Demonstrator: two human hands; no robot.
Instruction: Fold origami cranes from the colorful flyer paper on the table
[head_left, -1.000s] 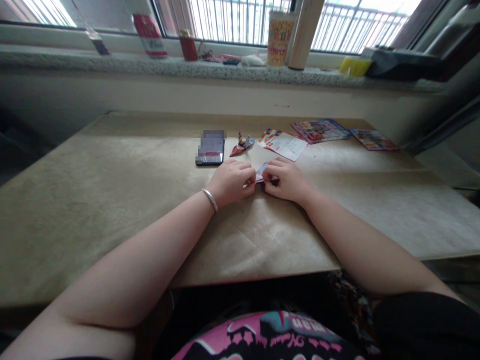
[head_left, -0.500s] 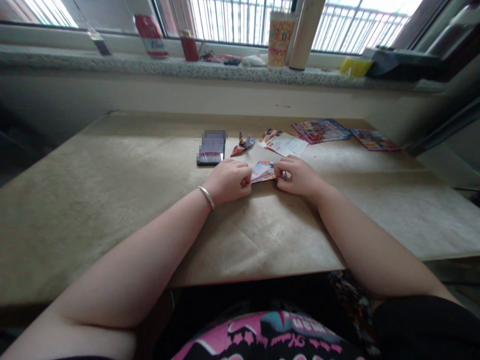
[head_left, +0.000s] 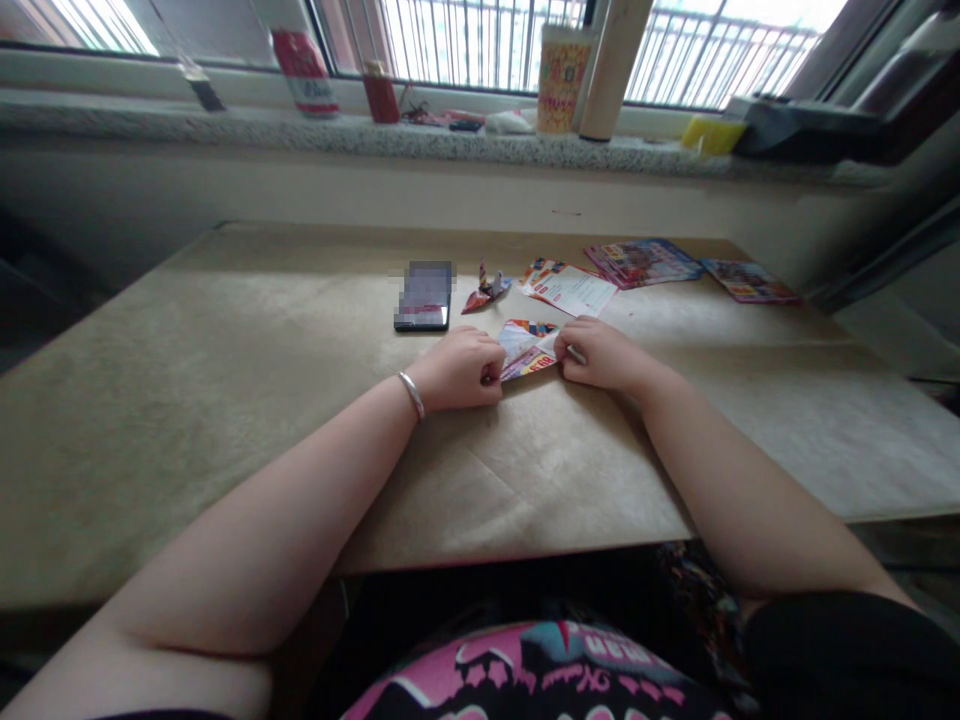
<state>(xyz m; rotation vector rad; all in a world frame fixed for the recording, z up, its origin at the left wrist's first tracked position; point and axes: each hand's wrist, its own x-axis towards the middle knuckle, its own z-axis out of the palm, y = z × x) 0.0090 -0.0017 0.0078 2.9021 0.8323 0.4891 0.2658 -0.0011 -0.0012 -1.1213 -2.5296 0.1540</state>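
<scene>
Between my hands is a colourful printed sheet of paper [head_left: 527, 350] with fold lines, held just over the table. My left hand [head_left: 466, 368] pinches its left edge, fingers curled. On the other side, my right hand [head_left: 596, 352] grips the right edge between thumb and fingers. Just beyond the paper sits a small folded paper figure [head_left: 486, 292] with upright points. A phone [head_left: 424, 296] lies beyond my left hand. Printed leaflets [head_left: 574, 287], one with a white face, lie past my right hand.
Two further piles hold colourful leaflets [head_left: 641, 262] and a smaller stack [head_left: 750, 280] at the back right of the table [head_left: 247, 400]. On the windowsill [head_left: 450, 145] stand a red-and-white can [head_left: 304, 72], a red container [head_left: 381, 95], a patterned cup [head_left: 561, 80] and a yellow item [head_left: 712, 135].
The paper between my hands has opened wider, showing more print along its near edge. My right hand has shifted slightly right and nearer, and my left hand has lowered a little.
</scene>
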